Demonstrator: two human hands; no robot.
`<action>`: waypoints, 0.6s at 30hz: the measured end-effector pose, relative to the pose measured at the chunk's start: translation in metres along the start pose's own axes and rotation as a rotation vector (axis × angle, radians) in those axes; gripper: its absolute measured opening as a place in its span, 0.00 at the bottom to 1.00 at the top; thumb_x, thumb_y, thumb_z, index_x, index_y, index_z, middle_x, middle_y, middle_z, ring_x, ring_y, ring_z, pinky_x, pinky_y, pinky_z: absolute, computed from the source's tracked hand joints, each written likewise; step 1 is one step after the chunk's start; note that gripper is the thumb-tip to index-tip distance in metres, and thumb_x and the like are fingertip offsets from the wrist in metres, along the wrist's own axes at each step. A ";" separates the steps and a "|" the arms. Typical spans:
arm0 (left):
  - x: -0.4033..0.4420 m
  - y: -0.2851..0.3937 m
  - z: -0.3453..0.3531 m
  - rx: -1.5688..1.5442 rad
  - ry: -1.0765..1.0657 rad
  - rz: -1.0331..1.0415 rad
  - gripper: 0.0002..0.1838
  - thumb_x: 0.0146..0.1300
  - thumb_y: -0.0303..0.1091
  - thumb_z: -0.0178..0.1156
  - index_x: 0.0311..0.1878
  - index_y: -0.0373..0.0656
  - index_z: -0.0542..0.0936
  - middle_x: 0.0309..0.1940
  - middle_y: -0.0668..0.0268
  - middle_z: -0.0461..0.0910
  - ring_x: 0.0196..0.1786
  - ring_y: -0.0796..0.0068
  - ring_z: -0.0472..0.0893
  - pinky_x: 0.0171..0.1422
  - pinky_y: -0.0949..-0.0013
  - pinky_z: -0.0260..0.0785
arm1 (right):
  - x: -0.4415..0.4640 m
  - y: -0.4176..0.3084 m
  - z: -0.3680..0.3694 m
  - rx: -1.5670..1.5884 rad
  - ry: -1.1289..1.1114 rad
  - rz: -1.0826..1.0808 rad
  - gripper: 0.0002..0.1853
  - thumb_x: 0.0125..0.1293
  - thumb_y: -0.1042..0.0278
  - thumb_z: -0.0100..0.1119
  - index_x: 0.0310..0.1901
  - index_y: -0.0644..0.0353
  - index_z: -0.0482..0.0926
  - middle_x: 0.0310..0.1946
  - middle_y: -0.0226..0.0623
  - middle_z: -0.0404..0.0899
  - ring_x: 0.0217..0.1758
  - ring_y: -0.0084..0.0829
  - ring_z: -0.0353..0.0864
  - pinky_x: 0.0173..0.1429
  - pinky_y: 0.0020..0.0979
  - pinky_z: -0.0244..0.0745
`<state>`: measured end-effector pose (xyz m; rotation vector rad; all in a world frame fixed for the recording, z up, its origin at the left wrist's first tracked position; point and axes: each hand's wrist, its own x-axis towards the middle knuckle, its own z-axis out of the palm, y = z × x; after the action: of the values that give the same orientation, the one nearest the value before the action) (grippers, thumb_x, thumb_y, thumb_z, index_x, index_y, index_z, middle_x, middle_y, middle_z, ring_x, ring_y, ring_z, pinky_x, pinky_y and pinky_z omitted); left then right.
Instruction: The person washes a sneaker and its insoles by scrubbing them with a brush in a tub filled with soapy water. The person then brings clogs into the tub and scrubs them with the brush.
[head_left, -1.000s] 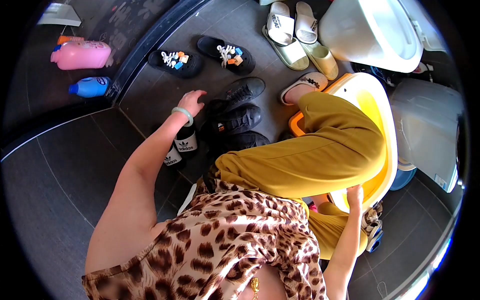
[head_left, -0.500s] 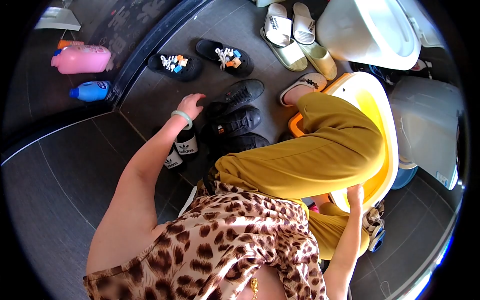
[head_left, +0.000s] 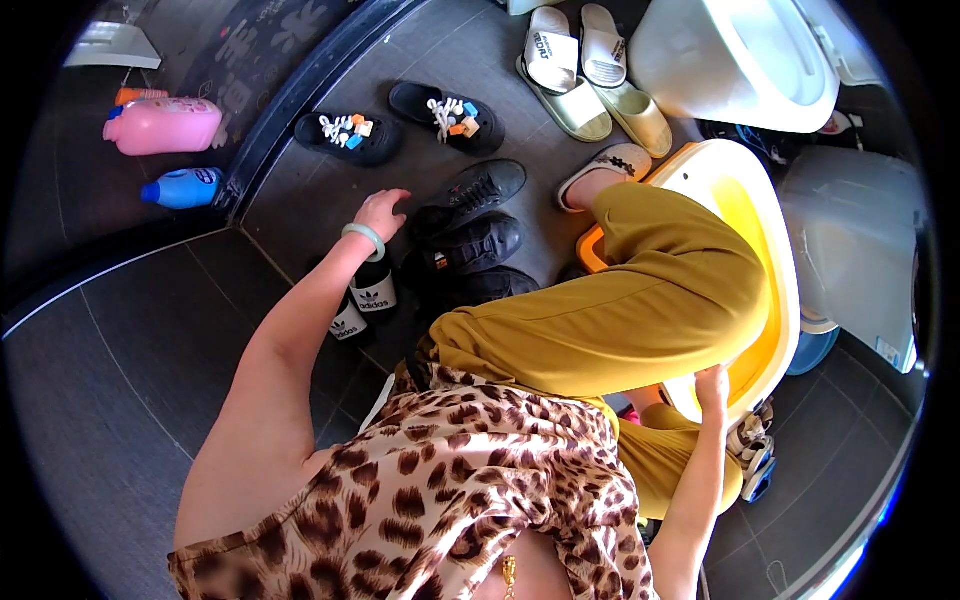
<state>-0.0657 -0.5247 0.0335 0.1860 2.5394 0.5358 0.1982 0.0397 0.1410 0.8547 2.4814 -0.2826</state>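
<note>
My left hand, with a pale green bangle at the wrist, hovers beside a black sneaker. Its fingers are apart and hold nothing. Another black shoe lies alongside that one, and more dark footwear is next to my knee. Below the wrist are black Adidas slides with white straps. On the other side, my right hand grips the near rim of a white and yellow tub; its fingertips are partly hidden.
Black clogs with charms and pale slides stand on the dark tiles. Beyond a raised black ledge are a pink bottle and a blue bottle. A white bin-like container stands at the upper right.
The view has shifted very slightly. Both hands keep the same places, the left near the sneaker and the right at the tub's rim.
</note>
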 end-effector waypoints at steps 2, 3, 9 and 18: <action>0.000 0.000 -0.001 0.001 0.000 0.005 0.23 0.52 0.27 0.61 0.54 0.44 0.74 0.52 0.57 0.75 0.58 0.56 0.71 0.64 0.61 0.62 | 0.001 0.000 0.000 -0.016 -0.006 -0.010 0.20 0.61 0.55 0.52 0.34 0.68 0.80 0.29 0.56 0.78 0.34 0.53 0.78 0.39 0.44 0.72; 0.000 0.002 -0.003 -0.011 -0.010 0.006 0.23 0.52 0.27 0.61 0.54 0.44 0.74 0.52 0.57 0.75 0.58 0.56 0.71 0.63 0.61 0.62 | 0.001 -0.001 0.000 -0.015 -0.006 -0.010 0.20 0.61 0.55 0.52 0.34 0.68 0.80 0.29 0.56 0.78 0.34 0.53 0.78 0.39 0.44 0.72; 0.001 -0.002 0.000 -0.040 0.012 0.034 0.22 0.50 0.28 0.62 0.52 0.47 0.75 0.50 0.55 0.75 0.58 0.54 0.70 0.63 0.60 0.62 | 0.001 0.001 0.001 -0.022 -0.011 -0.007 0.20 0.61 0.54 0.52 0.34 0.68 0.80 0.29 0.56 0.78 0.33 0.53 0.78 0.39 0.43 0.72; 0.002 0.004 -0.004 -0.057 -0.011 0.011 0.22 0.50 0.28 0.62 0.51 0.46 0.76 0.50 0.57 0.75 0.58 0.55 0.71 0.63 0.61 0.63 | 0.002 0.000 0.002 -0.021 -0.021 0.000 0.20 0.60 0.55 0.54 0.34 0.68 0.80 0.29 0.55 0.78 0.33 0.51 0.78 0.39 0.42 0.72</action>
<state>-0.0690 -0.5219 0.0372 0.1817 2.5104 0.6088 0.1976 0.0404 0.1386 0.8392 2.4607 -0.2633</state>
